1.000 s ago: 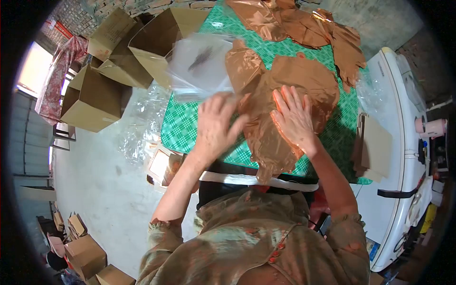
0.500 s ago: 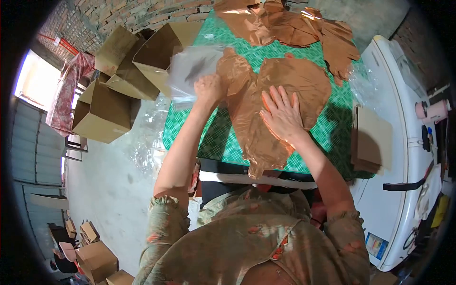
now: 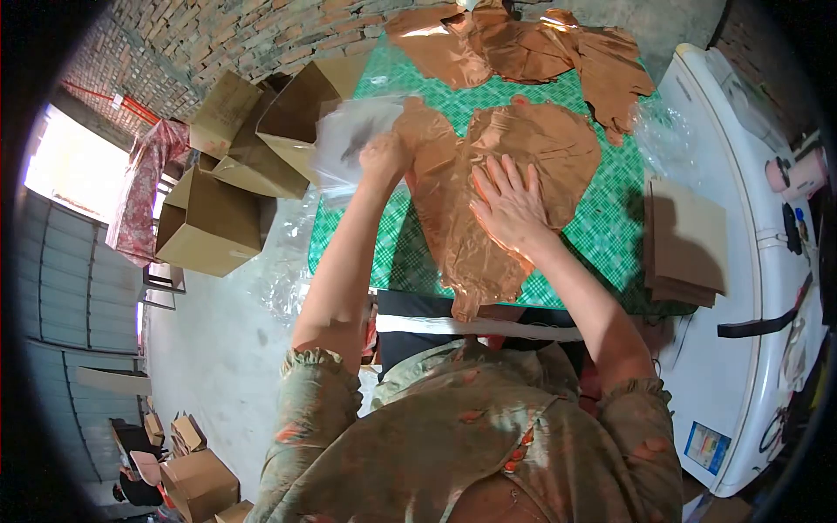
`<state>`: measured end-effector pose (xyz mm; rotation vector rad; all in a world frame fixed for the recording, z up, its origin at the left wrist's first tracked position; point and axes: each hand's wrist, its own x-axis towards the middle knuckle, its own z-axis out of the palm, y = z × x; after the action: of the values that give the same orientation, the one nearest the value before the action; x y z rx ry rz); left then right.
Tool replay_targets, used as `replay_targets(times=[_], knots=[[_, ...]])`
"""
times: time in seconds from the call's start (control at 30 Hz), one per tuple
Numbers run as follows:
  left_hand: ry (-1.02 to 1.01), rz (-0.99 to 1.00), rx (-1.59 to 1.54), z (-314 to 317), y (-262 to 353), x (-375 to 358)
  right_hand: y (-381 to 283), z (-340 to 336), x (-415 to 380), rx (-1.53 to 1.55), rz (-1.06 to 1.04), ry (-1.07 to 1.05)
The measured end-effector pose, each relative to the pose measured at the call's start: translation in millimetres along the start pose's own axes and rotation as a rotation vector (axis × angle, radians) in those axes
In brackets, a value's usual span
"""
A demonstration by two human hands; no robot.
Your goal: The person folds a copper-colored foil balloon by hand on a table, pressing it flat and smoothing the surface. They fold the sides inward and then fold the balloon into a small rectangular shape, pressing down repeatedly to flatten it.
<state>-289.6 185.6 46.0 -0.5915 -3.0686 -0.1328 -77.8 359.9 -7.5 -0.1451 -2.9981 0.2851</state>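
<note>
A flat copper-coloured foil balloon [image 3: 523, 148] lies on the green checked tablecloth [image 3: 610, 227]. My right hand [image 3: 506, 205] presses flat on its middle, fingers spread. My left hand [image 3: 384, 157] is closed at the balloon's left lobe [image 3: 427, 139], where a clear plastic bag [image 3: 353, 139] also sits; it grips the bag's edge there. More copper foil balloons [image 3: 523, 44] are piled at the table's far end.
Open cardboard boxes [image 3: 209, 222] stand on the floor left of the table, by a brick wall. A stack of brown card sheets [image 3: 689, 244] lies at the table's right edge. A white appliance [image 3: 741, 261] stands further right. Crumpled clear plastic [image 3: 288, 270] lies on the floor.
My left hand moved from the balloon's near left side up to its far left lobe at the clear bag. My right hand stayed pressed on the balloon.
</note>
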Motion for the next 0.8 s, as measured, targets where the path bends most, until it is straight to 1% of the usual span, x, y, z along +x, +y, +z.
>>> replay_targets(times=[0.03, 0.13, 0.23, 0.33, 0.43, 0.47, 0.53, 0.57, 0.6, 0.63, 0.7, 0.8], knots=[[-0.057, -0.004, -0.027, -3, 0, 3, 0, 0, 0, 0.004, -0.002, 0.003], [-0.058, 0.013, -0.064, -3, 0, 8, -1, -2, 0, 0.021, 0.003, -0.007], [-0.053, 0.055, 0.007, -7, 5, 9, -1, -4, 0, 0.018, -0.003, -0.014], [0.057, 0.100, -0.003, -23, 16, -2, 1, 0, -1, 0.025, -0.016, 0.010], [-0.269, 0.258, -0.347, -59, 33, -5, 1, 4, 0, 0.022, -0.020, 0.036], [-0.351, 0.219, -0.324, -64, 42, -3, 1, 3, 1, 0.008, -0.014, 0.001], [-0.323, 0.281, -0.430, -72, 59, -11, -1, -7, 1, -0.020, 0.000, -0.072], [-0.309, 0.313, -0.483, -73, 67, -17, -1, -7, 1, -0.019, -0.002, -0.069], [-0.302, 0.344, -0.673, -63, 74, -23, -1, -6, 1, -0.018, -0.003, -0.065], [-0.411, 0.370, -0.790, -55, 81, -27, 0, -5, 1, -0.017, -0.004, -0.061], [-0.359, 0.521, -0.947, -32, 81, -31, 1, -2, 3, -0.029, 0.011, -0.075], [0.081, 0.495, -1.002, 3, 62, -36, 3, -3, 3, 0.000, 0.008, -0.084]])
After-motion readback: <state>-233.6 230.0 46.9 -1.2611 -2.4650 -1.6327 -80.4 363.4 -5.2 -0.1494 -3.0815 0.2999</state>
